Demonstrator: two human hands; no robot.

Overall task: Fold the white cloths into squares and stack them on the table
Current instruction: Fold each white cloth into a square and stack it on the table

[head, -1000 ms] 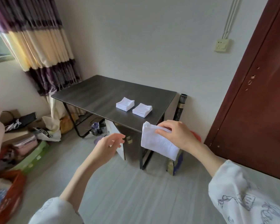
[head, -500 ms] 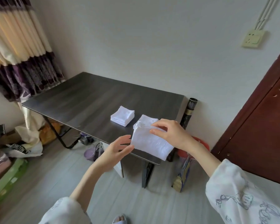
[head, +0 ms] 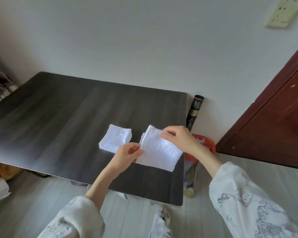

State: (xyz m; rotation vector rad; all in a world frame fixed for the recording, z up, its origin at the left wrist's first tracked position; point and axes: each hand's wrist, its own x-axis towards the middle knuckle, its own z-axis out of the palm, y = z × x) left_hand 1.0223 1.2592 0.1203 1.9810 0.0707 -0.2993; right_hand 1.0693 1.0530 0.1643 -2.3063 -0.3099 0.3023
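1. Already one stack of folded white square cloths [head: 115, 140] lies on the dark wood-grain table [head: 58, 117].
2. Just right of it, a second pile is mostly hidden.
3. Above that pile, the right hand [head: 179, 140] and left hand [head: 126, 154] pinch a folded white terry cloth [head: 159, 150] by opposite edges.
4. Judging from this, setting it down remains.

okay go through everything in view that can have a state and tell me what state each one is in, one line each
white cloth: partly folded, held above the table by both hands
left hand: pinches the cloth's left edge
right hand: grips the cloth's upper right part
folded stack: folded square, lying on the table
second stack: mostly hidden behind the held cloth
door: cannot tell whether shut
wall socket: nothing plugged in
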